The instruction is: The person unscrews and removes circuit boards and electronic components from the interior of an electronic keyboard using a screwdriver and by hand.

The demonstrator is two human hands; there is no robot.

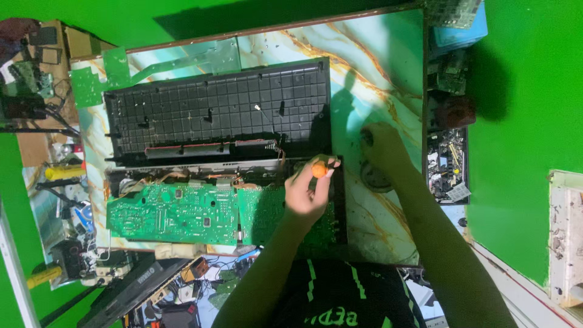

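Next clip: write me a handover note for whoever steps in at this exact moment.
Left hand: holds an orange-handled screwdriver upright over the green circuit board.
Right hand: resting on the marble table, beside a round part; grip unclear.
Done: black ribbed cover is off, lying behind the board.
Left: board remains in the chassis; which screws are out cannot be seen.

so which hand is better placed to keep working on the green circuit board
Left. The left hand already grips an orange-handled tool above the green circuit board, while the right hand rests away on the marble tabletop.
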